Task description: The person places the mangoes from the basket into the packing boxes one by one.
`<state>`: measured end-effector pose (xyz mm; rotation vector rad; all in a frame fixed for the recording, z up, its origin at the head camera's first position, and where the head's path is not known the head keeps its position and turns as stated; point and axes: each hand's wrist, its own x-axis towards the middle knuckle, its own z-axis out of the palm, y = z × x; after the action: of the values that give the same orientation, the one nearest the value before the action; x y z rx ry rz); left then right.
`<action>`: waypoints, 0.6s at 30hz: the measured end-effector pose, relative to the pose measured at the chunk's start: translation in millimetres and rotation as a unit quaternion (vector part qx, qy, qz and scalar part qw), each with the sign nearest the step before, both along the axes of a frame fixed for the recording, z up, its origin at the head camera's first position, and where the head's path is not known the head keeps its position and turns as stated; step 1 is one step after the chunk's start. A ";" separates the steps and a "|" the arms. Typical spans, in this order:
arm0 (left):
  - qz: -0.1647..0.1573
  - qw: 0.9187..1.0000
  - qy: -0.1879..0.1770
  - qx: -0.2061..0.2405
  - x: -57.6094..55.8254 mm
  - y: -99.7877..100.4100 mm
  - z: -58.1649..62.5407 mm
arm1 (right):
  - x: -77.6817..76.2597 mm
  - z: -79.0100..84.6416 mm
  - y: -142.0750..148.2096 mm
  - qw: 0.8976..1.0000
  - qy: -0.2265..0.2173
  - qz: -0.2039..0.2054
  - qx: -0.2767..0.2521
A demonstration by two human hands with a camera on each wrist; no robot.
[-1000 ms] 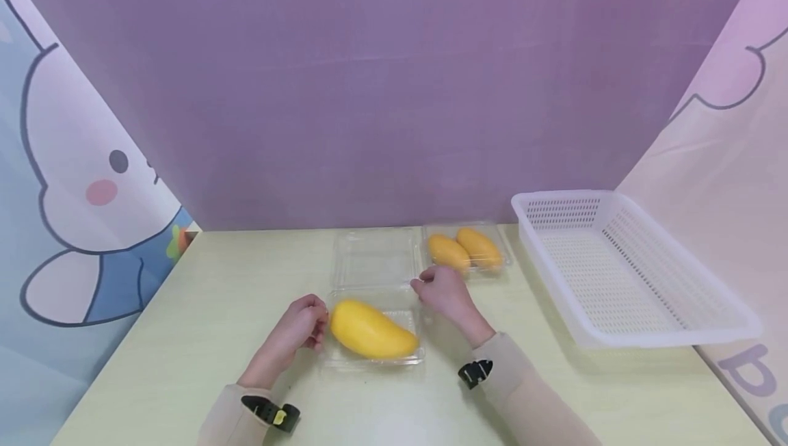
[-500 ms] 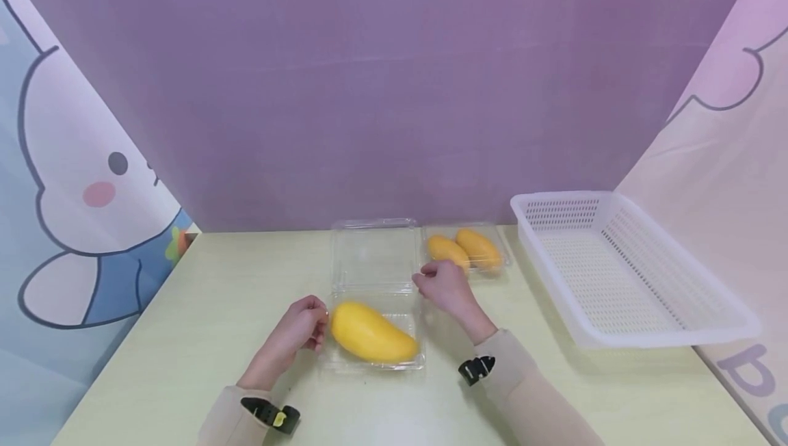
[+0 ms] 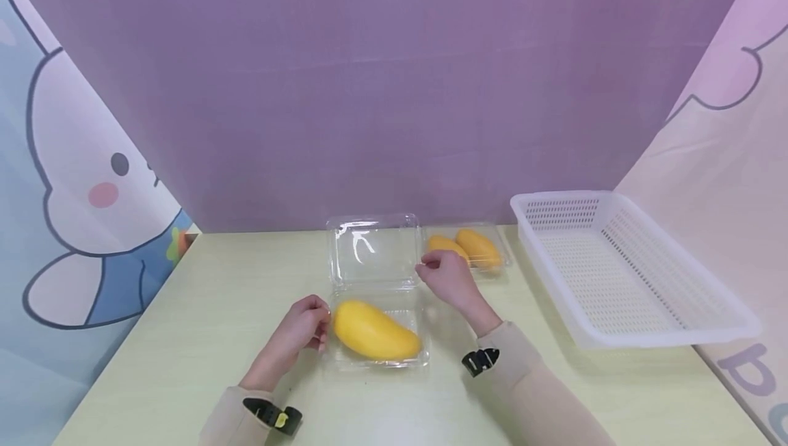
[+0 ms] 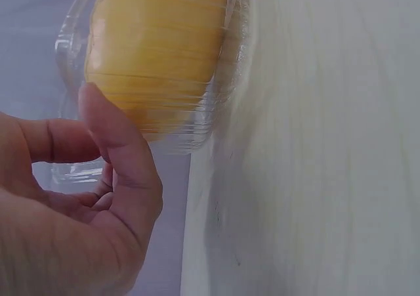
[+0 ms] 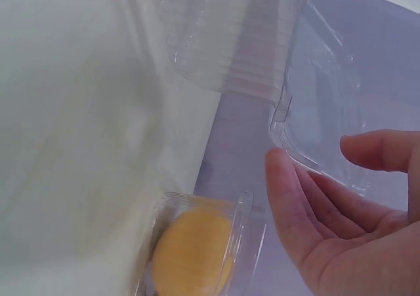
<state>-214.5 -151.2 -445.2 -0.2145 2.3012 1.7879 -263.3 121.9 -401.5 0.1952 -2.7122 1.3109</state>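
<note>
A large yellow mango lies in the base of a clear plastic clamshell container, whose lid stands tilted up behind it. In the head view, my left hand is at the container's left side. The left wrist view has its thumb against the ribbed wall and a bent finger at the rim. My right hand is at the lid's right edge. In the right wrist view, its thumb and fingers lie around the lid's corner; exact contact is hard to tell through the clear plastic.
Behind the right hand sits another clear clamshell with two smaller mangoes inside. A white perforated basket stands at the right of the table. A purple backdrop rises behind the table.
The lid has risen from lying flat to a tilted stance. My right hand has moved slightly up with it. The left hand and the large mango have hardly moved.
</note>
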 end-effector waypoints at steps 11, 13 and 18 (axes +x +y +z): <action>0.003 1.000 0.005 0.017 0.4 2.0 -2.0 | 1.3 9.0 4.1 0.999 0.023 0.008 -0.028; 0.004 1.000 0.005 0.020 0.2 2.4 -2.0 | 2.0 11.5 5.6 0.999 0.029 0.009 -0.033; 0.005 1.000 0.004 0.017 0.7 3.9 0.3 | 3.9 17.4 8.7 0.998 0.045 0.015 -0.051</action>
<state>-213.8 -147.3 -444.9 -0.2130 2.2774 1.8333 -259.4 130.5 -384.1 0.2779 -2.5705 1.4083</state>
